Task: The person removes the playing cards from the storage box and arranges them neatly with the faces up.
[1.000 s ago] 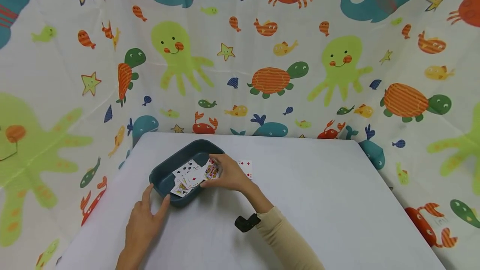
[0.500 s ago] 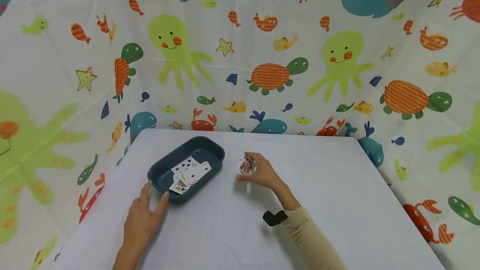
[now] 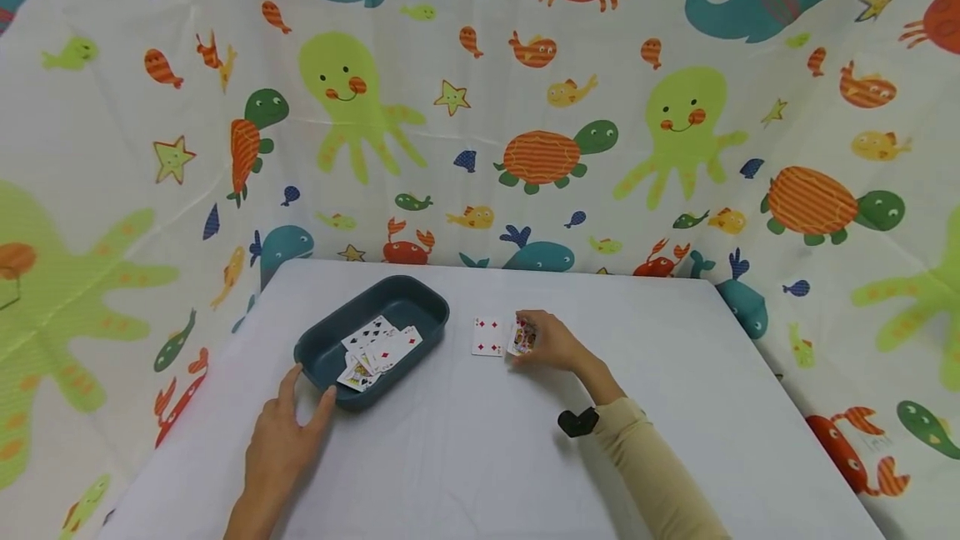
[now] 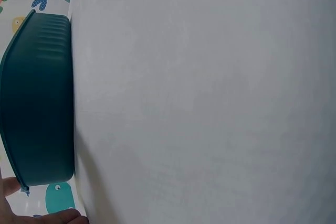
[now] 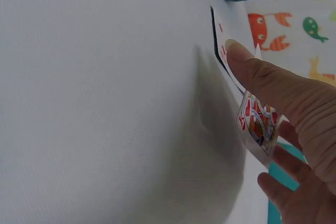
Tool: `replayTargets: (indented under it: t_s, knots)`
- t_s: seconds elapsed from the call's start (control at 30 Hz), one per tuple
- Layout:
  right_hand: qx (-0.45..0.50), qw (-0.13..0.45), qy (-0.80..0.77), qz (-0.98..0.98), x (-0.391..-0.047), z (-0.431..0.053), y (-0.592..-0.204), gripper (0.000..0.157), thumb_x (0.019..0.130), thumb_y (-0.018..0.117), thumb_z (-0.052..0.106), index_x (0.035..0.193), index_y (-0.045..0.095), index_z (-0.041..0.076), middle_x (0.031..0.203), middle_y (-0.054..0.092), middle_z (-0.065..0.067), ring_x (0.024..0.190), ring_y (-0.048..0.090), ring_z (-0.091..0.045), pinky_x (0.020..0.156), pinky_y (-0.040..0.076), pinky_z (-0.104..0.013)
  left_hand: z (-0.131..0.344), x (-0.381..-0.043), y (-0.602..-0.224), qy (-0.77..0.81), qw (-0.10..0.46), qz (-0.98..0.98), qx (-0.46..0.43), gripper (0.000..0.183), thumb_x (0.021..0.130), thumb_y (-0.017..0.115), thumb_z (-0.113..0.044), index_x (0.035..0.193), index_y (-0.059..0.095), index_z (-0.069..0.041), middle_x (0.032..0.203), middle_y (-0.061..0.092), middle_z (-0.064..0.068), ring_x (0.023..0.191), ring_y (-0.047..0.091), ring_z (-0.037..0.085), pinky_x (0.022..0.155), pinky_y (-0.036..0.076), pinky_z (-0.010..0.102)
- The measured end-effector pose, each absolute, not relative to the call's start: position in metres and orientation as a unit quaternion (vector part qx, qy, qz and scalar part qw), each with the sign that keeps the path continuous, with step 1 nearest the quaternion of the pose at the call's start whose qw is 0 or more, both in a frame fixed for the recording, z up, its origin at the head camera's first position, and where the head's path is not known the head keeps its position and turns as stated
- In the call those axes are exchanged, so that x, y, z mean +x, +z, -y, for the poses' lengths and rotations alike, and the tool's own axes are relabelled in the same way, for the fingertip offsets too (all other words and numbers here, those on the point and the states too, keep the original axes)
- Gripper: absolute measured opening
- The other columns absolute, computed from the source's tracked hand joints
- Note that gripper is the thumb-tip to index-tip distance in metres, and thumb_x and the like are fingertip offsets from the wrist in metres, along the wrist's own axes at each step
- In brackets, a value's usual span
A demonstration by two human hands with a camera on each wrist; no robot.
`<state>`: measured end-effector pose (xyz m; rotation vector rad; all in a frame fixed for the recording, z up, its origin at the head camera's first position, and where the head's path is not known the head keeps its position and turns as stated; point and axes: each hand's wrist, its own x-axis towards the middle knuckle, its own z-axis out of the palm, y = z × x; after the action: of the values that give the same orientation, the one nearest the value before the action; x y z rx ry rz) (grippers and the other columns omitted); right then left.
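Observation:
A dark teal plastic tub point(image 3: 426, 290) stands at the left of the table with several loose playing cards point(image 3: 367, 350) inside. Spread around its near left corner is my left hand point(image 3: 281, 448), index finger and thumb at the rim. My right hand point(image 3: 553, 342) pinches a red-suited face card point(image 3: 523, 336) by its edges between thumb and fingers; the right wrist view shows this face card point(image 5: 260, 121) tilted, close over the table. Just left of it, a diamonds card point(image 3: 487, 337) lies face up on the cloth.
A white cloth covers the table point(image 3: 630, 407). Behind and on both sides hangs a white curtain point(image 3: 480, 73) printed with sea animals. A dark strap point(image 3: 577, 422) sits on the right wrist, at the end of a tan sleeve point(image 3: 652, 465).
My right hand has lifted the face card out of the tub and carried it rightward, past the diamonds card, to its right side. The left hand has stayed at the tub's corner.

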<state>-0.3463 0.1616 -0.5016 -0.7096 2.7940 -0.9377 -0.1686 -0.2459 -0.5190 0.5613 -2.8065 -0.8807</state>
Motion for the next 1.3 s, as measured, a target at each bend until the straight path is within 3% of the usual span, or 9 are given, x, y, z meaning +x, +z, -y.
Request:
replayTargets:
  t_s: [0.23, 0.53, 1.03, 1.3]
  knots:
    - [-0.257, 0.099, -0.279, -0.92, -0.356, -0.163, -0.503, 0.091, 0.073, 0.095, 0.025, 0.148, 0.05, 0.0, 0.152, 0.051, -0.015, 0.144, 0.043, -0.033, 0.119, 0.031, -0.048, 0.247, -0.167, -0.523, -0.293, 0.082, 0.934, 0.185, 0.087, 0.098, 0.05, -0.067, 0.16, 0.026, -0.011, 0.122, 0.053, 0.039, 0.101, 0.058, 0.05, 0.076, 0.049, 0.063]
    - [-0.275, 0.135, -0.246, -0.92, -0.363, -0.161, -0.5, 0.087, 0.075, 0.093, 0.019, 0.147, 0.049, -0.004, 0.153, 0.05, -0.019, 0.145, 0.041, -0.037, 0.119, 0.03, -0.049, 0.246, -0.166, -0.523, -0.294, 0.09, 0.934, 0.181, 0.086, 0.097, 0.05, -0.067, 0.16, 0.027, -0.012, 0.121, 0.054, 0.039, 0.102, 0.058, 0.051, 0.076, 0.049, 0.064]
    - [-0.272, 0.147, -0.225, -0.924, -0.371, -0.159, -0.497, 0.092, 0.073, 0.094, 0.022, 0.15, 0.048, -0.001, 0.157, 0.044, -0.018, 0.147, 0.035, -0.039, 0.12, 0.026, -0.052, 0.246, -0.168, -0.519, -0.297, 0.084, 0.935, 0.176, 0.088, 0.098, 0.05, -0.067, 0.161, 0.025, -0.011, 0.124, 0.053, 0.039, 0.101, 0.058, 0.048, 0.077, 0.049, 0.063]
    - [-0.278, 0.138, -0.212, -0.927, -0.373, -0.156, -0.502, 0.092, 0.072, 0.095, 0.023, 0.149, 0.049, -0.001, 0.155, 0.047, -0.018, 0.145, 0.039, -0.039, 0.12, 0.028, -0.051, 0.248, -0.168, -0.521, -0.297, 0.081, 0.935, 0.177, 0.088, 0.097, 0.049, -0.068, 0.16, 0.025, -0.011, 0.124, 0.052, 0.039, 0.103, 0.058, 0.05, 0.078, 0.049, 0.064]
